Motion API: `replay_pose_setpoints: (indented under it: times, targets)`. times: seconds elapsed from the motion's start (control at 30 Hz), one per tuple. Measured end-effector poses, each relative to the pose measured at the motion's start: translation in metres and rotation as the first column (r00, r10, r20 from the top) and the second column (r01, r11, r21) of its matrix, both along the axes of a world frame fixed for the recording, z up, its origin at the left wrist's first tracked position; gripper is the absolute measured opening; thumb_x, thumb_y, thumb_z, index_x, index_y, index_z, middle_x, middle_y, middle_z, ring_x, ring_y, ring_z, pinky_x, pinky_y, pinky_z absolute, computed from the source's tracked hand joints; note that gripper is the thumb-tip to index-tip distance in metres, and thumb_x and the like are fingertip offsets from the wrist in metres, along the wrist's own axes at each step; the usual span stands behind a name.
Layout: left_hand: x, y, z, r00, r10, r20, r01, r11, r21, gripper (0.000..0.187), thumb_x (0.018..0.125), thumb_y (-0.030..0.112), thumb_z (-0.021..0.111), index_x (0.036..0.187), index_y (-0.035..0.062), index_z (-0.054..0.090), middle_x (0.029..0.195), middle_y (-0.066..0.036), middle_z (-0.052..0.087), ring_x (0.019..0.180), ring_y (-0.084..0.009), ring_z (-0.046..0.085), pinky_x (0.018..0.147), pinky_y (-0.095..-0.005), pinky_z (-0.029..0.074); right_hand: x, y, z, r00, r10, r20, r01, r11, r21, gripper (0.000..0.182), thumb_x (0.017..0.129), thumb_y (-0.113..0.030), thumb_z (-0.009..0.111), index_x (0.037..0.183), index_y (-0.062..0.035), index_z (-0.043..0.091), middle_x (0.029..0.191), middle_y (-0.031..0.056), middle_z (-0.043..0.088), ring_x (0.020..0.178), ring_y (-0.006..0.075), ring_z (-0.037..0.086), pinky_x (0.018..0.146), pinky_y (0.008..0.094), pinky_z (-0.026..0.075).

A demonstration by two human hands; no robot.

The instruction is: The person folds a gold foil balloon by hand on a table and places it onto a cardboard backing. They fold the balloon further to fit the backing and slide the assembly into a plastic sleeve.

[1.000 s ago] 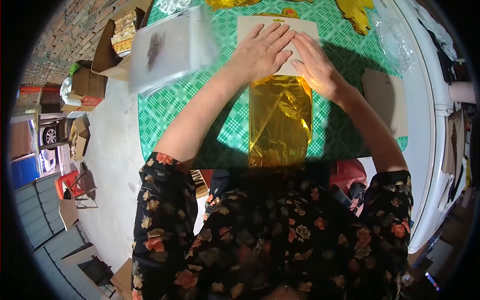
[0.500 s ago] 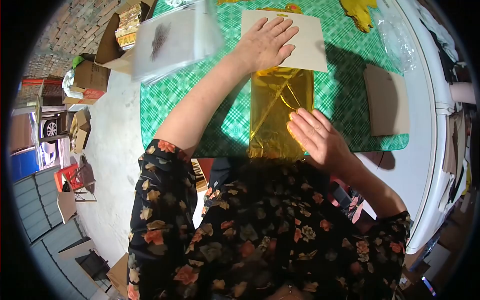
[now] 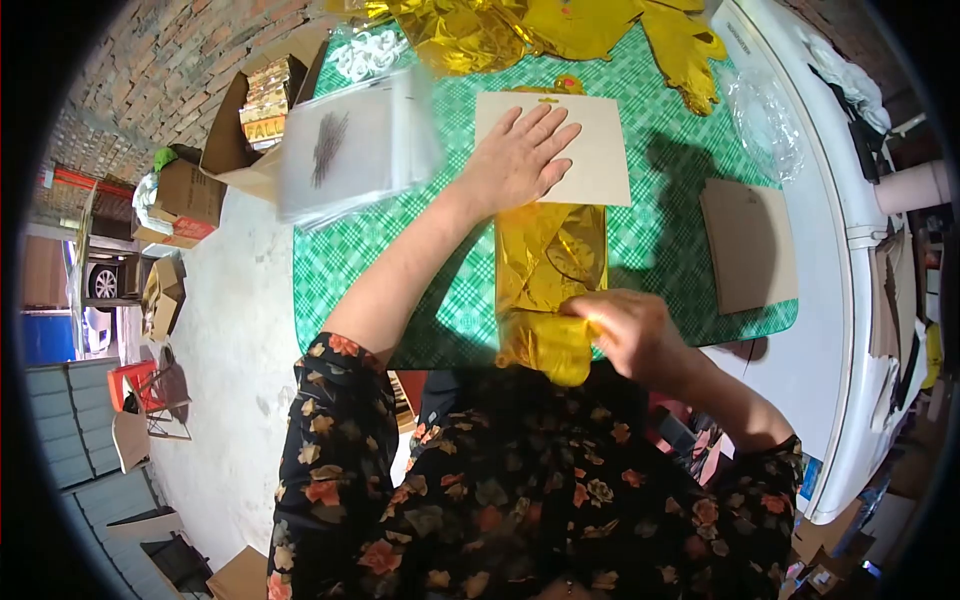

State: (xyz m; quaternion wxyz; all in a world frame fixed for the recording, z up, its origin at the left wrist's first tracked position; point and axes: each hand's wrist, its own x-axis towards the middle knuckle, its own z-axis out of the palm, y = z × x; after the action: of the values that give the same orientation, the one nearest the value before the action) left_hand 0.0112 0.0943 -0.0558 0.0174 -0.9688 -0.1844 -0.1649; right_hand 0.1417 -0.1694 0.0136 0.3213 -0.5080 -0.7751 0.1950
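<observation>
My left hand [image 3: 523,158] lies flat with fingers spread on a beige cardboard card [image 3: 598,150] with a hang slot at its top edge. Beneath the card runs a shiny, uninflated gold foil balloon [image 3: 530,250], folded into a long strip. Its top end pokes out past the card and its lower part reaches the table's near edge. Down there, my right hand [image 3: 630,330] is closed on the foil's lower end, which is lifted and folded over on itself.
A stack of clear plastic bags [image 3: 365,140] lies left on the green checked tablecloth [image 3: 340,260], near white rings [image 3: 370,55]. More gold foil [image 3: 580,30] covers the far edge. Beige cards [image 3: 750,245] and a clear bag [image 3: 765,125] lie right. An open carton [image 3: 225,150] stands left.
My right hand has gone from lying open on the foil to gripping its lower end and folding it up. My left hand stays on the card. The view has tilted up slightly.
</observation>
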Motion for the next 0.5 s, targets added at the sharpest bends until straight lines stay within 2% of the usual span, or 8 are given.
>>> replay_pose_setpoints:
  times: [0.1,0.2,0.27,0.3,0.33,0.37,0.47,0.5]
  targets:
    - [-0.001,0.002,0.001,1.0,-0.021,0.007,0.021,0.999,-0.032,0.06,0.11,0.046,0.042,0.162,0.017,0.036,0.167,-0.009,0.036,0.157,-0.0291,0.027,0.128,-0.0509,0.018,0.019,0.028,0.037,0.991,-0.13,0.024,0.133,0.975,-0.177,0.015,0.098,-0.016,0.069,0.102,-0.0022,0.071,0.082,0.0163,0.071,0.069,0.031,0.072,0.062,0.039,0.056]
    - [-0.004,0.009,0.004,0.994,-0.107,0.012,0.107,0.994,-0.012,0.062,0.104,0.044,0.049,0.158,0.0148,0.041,0.162,-0.007,0.045,0.155,-0.0294,0.031,0.127,-0.0526,0.018,0.041,0.07,0.058,0.939,-0.201,-0.281,0.181,0.979,-0.097,0.025,0.104,-0.022,0.063,0.092,-0.0015,0.067,0.068,0.0036,0.058,0.061,0.0076,0.054,0.055,0.0308,0.043]
    - [-0.013,0.012,0.004,0.95,-0.098,0.298,0.271,0.733,-0.624,0.073,0.095,0.042,0.066,0.156,0.0099,0.043,0.156,-0.01,0.049,0.144,-0.026,0.043,0.122,-0.0438,0.031,0.066,0.11,0.06,0.943,-0.24,-0.233,0.216,0.969,-0.122,0.033,0.105,-0.034,0.061,0.094,-0.0043,0.07,0.07,-0.002,0.059,0.064,0.0087,0.053,0.058,0.0296,0.042]
    - [-0.015,0.013,0.003,0.903,-0.02,0.429,0.38,0.505,-0.775,0.076,0.092,0.042,0.072,0.154,0.0076,0.044,0.153,-0.011,0.051,0.139,-0.0239,0.049,0.118,-0.0399,0.037,0.071,0.125,0.081,0.927,-0.303,-0.22,0.208,0.906,-0.368,0.031,0.104,-0.034,0.061,0.096,-0.0062,0.072,0.075,0.0004,0.061,0.067,0.0114,0.055,0.061,0.0283,0.043]
    - [-0.016,0.012,-0.001,0.845,0.067,0.531,0.482,0.337,-0.809,0.074,0.093,0.04,0.073,0.152,0.0058,0.046,0.151,-0.011,0.054,0.133,-0.0209,0.054,0.114,-0.037,0.044,0.075,0.139,0.089,0.935,-0.304,-0.182,0.221,0.901,-0.373,0.032,0.104,-0.035,0.061,0.097,-0.006,0.072,0.076,0.0013,0.062,0.069,0.0114,0.056,0.063,0.0281,0.044]
    - [-0.023,-0.002,0.035,0.903,0.069,0.425,0.333,0.512,-0.791,0.065,0.1,0.038,0.066,0.151,0.0034,0.047,0.145,-0.011,0.058,0.125,-0.0173,0.058,0.106,-0.0349,0.05,0.078,0.154,0.094,0.941,-0.305,-0.144,0.233,0.897,-0.376,0.032,0.105,-0.035,0.061,0.097,-0.0057,0.072,0.078,0.0022,0.063,0.071,0.0114,0.056,0.065,0.028,0.044]
    - [-0.021,0.014,0.041,0.89,0.323,0.321,0.296,0.125,-0.947,0.061,0.108,0.042,0.053,0.151,-0.0004,0.045,0.143,-0.012,0.06,0.128,-0.0199,0.057,0.11,-0.0356,0.047,0.103,0.199,0.082,0.94,-0.25,-0.232,0.125,0.885,-0.449,0.034,0.105,-0.036,0.059,0.101,-0.0037,0.072,0.084,0.0035,0.066,0.078,0.0114,0.058,0.07,0.0286,0.046]
    - [-0.017,0.005,0.053,0.777,0.471,0.418,0.557,-0.204,-0.805,0.062,0.112,0.044,0.041,0.151,-0.0036,0.044,0.144,-0.013,0.059,0.13,-0.0223,0.057,0.112,-0.0361,0.045,0.112,0.213,0.072,0.929,-0.224,-0.294,0.059,0.876,-0.479,0.035,0.105,-0.036,0.059,0.103,-0.0029,0.072,0.086,0.0037,0.066,0.08,0.0115,0.058,0.072,0.0289,0.046]
